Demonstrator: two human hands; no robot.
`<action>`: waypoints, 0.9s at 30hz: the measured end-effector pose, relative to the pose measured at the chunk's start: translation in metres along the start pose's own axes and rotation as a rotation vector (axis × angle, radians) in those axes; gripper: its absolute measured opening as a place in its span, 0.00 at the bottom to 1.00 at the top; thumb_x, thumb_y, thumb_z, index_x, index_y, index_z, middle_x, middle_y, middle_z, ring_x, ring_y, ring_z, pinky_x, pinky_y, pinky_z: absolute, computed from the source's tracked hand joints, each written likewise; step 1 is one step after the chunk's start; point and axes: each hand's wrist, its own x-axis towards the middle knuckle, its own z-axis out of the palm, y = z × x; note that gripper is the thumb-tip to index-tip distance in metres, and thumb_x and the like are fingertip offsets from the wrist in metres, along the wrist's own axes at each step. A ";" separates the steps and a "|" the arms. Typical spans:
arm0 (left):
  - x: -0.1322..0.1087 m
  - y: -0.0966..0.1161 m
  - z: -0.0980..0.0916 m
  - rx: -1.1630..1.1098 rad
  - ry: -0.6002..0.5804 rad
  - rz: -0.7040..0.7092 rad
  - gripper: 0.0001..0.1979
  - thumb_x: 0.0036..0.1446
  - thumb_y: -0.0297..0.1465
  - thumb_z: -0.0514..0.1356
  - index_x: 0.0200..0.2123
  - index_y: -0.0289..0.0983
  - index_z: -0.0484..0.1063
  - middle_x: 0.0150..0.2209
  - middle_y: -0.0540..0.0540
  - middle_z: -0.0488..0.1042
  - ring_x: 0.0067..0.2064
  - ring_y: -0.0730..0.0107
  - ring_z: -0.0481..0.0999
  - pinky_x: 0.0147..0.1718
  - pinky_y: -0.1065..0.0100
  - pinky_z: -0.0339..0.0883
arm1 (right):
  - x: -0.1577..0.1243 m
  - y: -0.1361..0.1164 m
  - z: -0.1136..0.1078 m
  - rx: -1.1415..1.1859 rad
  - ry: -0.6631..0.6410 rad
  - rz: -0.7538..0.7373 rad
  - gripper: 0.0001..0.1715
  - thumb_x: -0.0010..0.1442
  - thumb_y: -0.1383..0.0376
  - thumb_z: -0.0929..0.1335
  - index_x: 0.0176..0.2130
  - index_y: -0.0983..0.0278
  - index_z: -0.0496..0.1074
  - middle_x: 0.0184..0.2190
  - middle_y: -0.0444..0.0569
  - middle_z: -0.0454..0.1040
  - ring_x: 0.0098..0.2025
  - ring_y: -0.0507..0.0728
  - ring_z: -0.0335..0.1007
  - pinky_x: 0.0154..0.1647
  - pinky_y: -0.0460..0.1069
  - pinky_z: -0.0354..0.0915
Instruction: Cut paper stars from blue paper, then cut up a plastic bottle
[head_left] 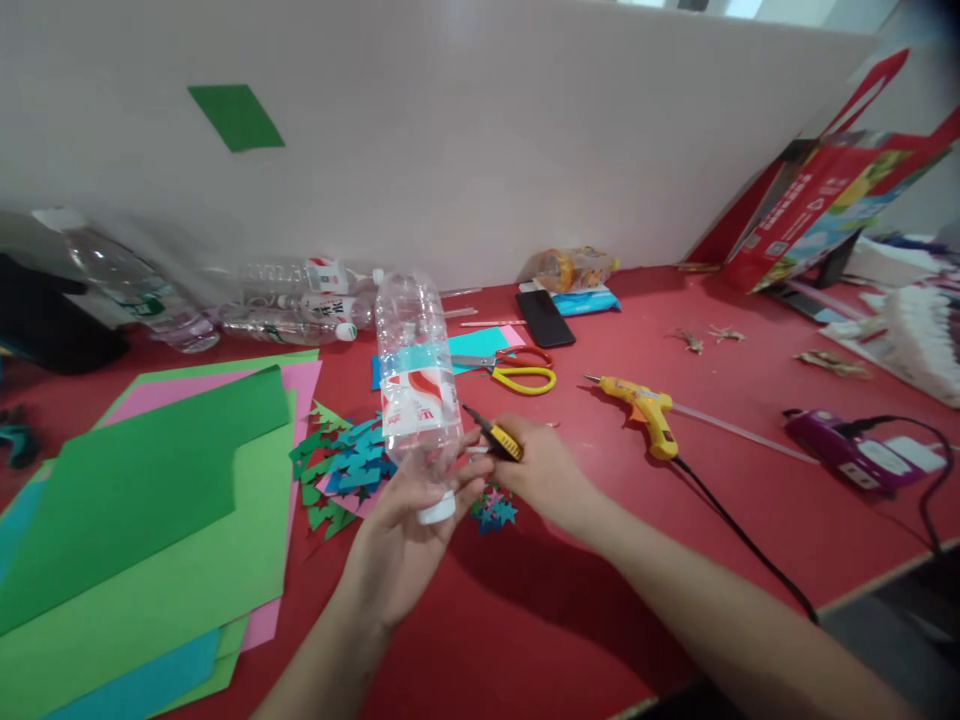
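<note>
My left hand (412, 510) is wrapped round the neck of a clear plastic bottle (420, 395), whose white cap points toward me. The bottle has a red and white label and its base tilts up and away. Close to the bottle's lower right side, my right hand (536, 465) grips a yellow and black utility knife (504, 441), its dark tip pointing at the bottle. Whether the tip touches the plastic I cannot tell. Below the hands lie small paper stars (495, 510); left of the bottle is a pile of cut paper scraps (352, 465).
Coloured paper sheets (157, 500) cover the left side. Scissors (521, 372) and a phone (545, 318) lie beyond my hands. A corded yellow glue gun (645, 410) rests at right, near a purple device (855, 450). Several bottles (300, 310) line the wall; a red bag (825, 200) stands far right.
</note>
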 end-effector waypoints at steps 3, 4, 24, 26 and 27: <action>0.003 0.000 0.001 -0.029 0.048 0.055 0.26 0.43 0.17 0.58 0.49 0.36 0.69 0.39 0.42 0.80 0.44 0.59 0.81 0.46 0.63 0.75 | -0.002 0.004 0.005 0.022 -0.049 -0.009 0.04 0.48 0.70 0.64 0.28 0.62 0.68 0.21 0.39 0.66 0.25 0.51 0.59 0.25 0.45 0.54; 0.004 0.000 0.000 -0.027 0.063 0.081 0.26 0.43 0.17 0.58 0.49 0.35 0.69 0.38 0.41 0.80 0.44 0.59 0.81 0.47 0.63 0.74 | -0.002 0.004 0.005 0.035 -0.077 -0.012 0.05 0.49 0.69 0.64 0.29 0.62 0.69 0.22 0.39 0.67 0.25 0.51 0.60 0.26 0.45 0.55; -0.001 -0.026 0.004 0.717 -0.097 0.138 0.16 0.46 0.28 0.62 0.40 0.37 0.63 0.36 0.45 0.77 0.37 0.62 0.78 0.43 0.60 0.69 | 0.002 -0.009 -0.004 0.508 0.159 0.147 0.20 0.51 0.51 0.71 0.27 0.59 0.59 0.13 0.34 0.60 0.13 0.47 0.53 0.13 0.43 0.53; 0.000 -0.024 0.003 0.646 -0.114 0.109 0.15 0.45 0.27 0.62 0.39 0.37 0.67 0.35 0.47 0.77 0.36 0.65 0.77 0.41 0.63 0.68 | 0.003 -0.005 -0.004 0.555 0.153 0.157 0.20 0.52 0.50 0.71 0.28 0.59 0.60 0.12 0.34 0.62 0.13 0.48 0.56 0.12 0.42 0.54; -0.001 -0.022 0.004 0.597 -0.111 0.087 0.15 0.44 0.26 0.62 0.38 0.37 0.68 0.34 0.48 0.77 0.35 0.67 0.76 0.39 0.65 0.68 | 0.003 -0.005 -0.004 0.571 0.150 0.158 0.20 0.52 0.50 0.71 0.28 0.59 0.60 0.13 0.35 0.63 0.13 0.48 0.57 0.13 0.42 0.55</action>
